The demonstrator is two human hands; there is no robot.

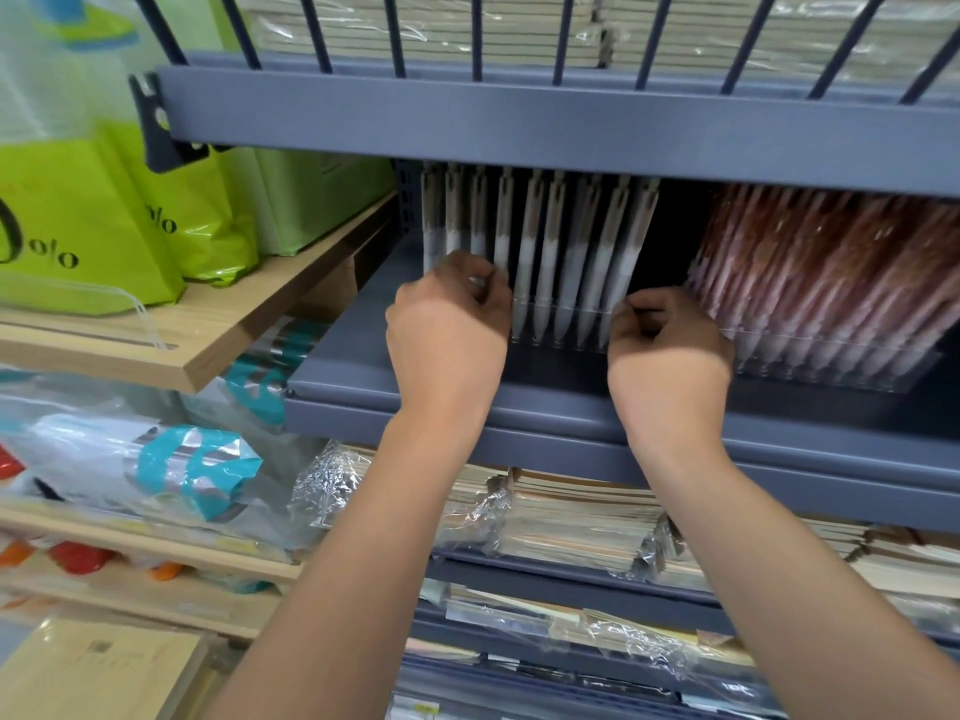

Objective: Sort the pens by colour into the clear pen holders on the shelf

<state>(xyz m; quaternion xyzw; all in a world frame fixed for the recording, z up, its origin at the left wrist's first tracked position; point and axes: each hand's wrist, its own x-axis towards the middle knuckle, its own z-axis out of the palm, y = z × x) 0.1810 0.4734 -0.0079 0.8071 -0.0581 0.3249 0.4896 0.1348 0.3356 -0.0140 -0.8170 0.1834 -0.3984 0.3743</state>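
Head view: nearest, wrapped paper stacks [571, 517] fill the lower tiers, under the grey metal shelf [363, 376]. On it, the right hand [670, 350] curls its fingers over the right end of a clear pen holder [566, 324]. The left hand [449, 324] is curled tight at the left end, though whether it holds a pen or the wall I cannot tell. White pens [571, 241] stand in this holder. Reddish pens [831, 262] fill a second holder [831, 356] to the right. The upper shelf lip [519, 122] hides the pen tops. Green bags [78, 215] sit on a wooden shelf [234, 324] at the left.
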